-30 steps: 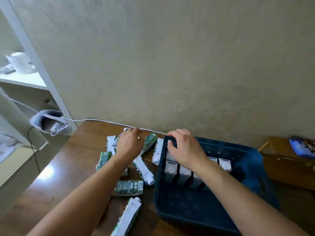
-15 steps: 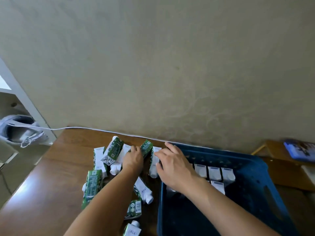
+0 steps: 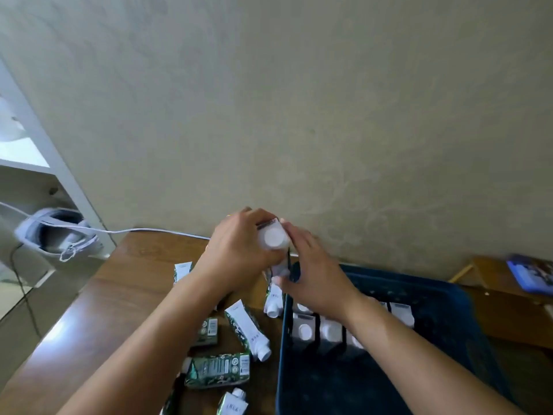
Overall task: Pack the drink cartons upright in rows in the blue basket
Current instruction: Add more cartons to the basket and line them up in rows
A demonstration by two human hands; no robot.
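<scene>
A person's left hand [image 3: 236, 250] wraps its fingers round a drink carton [image 3: 273, 238] raised in the air, white cap toward the camera, while the right hand [image 3: 314, 278] closes on the same carton from the other side, thumb curled against its lower part. The carton is held just above the near-left corner of the blue basket [image 3: 449, 310], clear of the wooden table [image 3: 119, 295] and in front of the beige wall [image 3: 299, 100].

Inside the basket, upright cartons [image 3: 303, 328] stand side by side in rows against its left and far part, caps up; the right forearm crosses over several of them, so their count cannot be told. Just left of the basket, loose cartons [image 3: 248, 329] lie on their sides on the table, some green-printed face up, one [image 3: 218, 369] flat with its label showing, another [image 3: 273, 298] lying close beside the basket's left wall.

Farther left of the basket, a white cable [image 3: 155, 231] runs along the table's far edge to a grey-white pouch [image 3: 57, 232] beside a white shelf frame [image 3: 45, 139]. Right of the basket, a blue packet [image 3: 532, 272] rests on a lower wooden surface [image 3: 502, 307].
</scene>
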